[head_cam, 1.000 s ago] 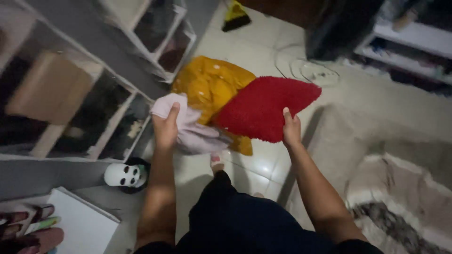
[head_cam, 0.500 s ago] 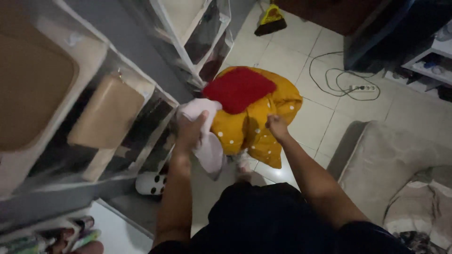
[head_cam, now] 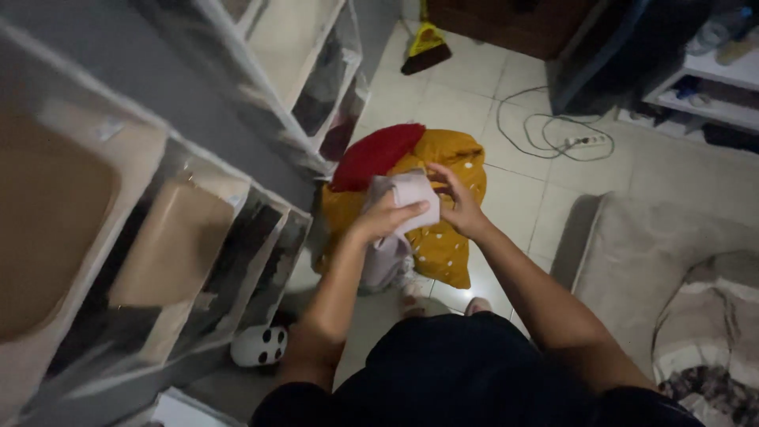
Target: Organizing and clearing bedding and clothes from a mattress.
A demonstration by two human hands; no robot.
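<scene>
Both hands grip a pale pink cloth point(head_cam: 399, 213) just above the mustard polka-dot bedding point(head_cam: 443, 237) on the floor, left hand point(head_cam: 387, 217) clasping its bunched middle, right hand point(head_cam: 455, 202) pinching its top edge, folding barely begun, red cushion point(head_cam: 371, 154) resting on the bedding's far side.

Pale pink cloth point(head_cam: 399, 207), soft and crumpled, bunched at the top between both hands, the rest hanging limp toward 6 o'clock.
</scene>
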